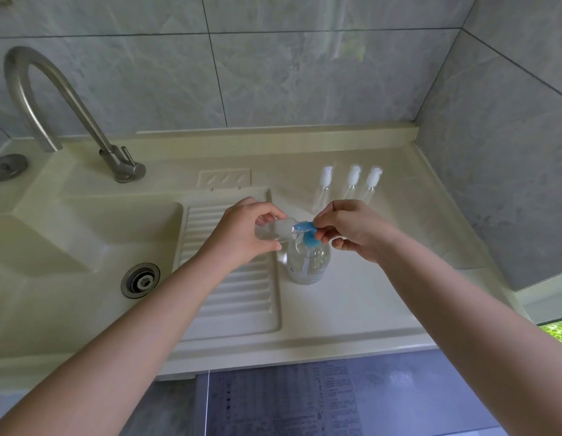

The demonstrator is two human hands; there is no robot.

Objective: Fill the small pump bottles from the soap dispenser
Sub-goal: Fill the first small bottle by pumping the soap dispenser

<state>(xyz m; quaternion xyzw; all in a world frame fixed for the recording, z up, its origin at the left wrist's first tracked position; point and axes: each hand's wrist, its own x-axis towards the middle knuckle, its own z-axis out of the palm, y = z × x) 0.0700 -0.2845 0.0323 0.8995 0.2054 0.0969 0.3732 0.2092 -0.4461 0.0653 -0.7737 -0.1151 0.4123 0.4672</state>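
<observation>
A clear soap dispenser [308, 262] with a blue pump head [306, 229] stands on the cream counter just right of the ribbed drainboard. My left hand [245, 234] holds a small clear bottle [273, 231] tilted on its side, its mouth against the blue spout. My right hand [352, 229] pinches the blue pump head from the right, over the dispenser. Three small pump bottles [350, 184] with white tops lie in a row on the counter behind my hands.
A sink basin [84, 247] with a metal drain [140, 280] lies at the left, a curved steel tap [53, 99] behind it. The ribbed drainboard [235, 294] sits between sink and dispenser. Grey tiled walls close the back and right side.
</observation>
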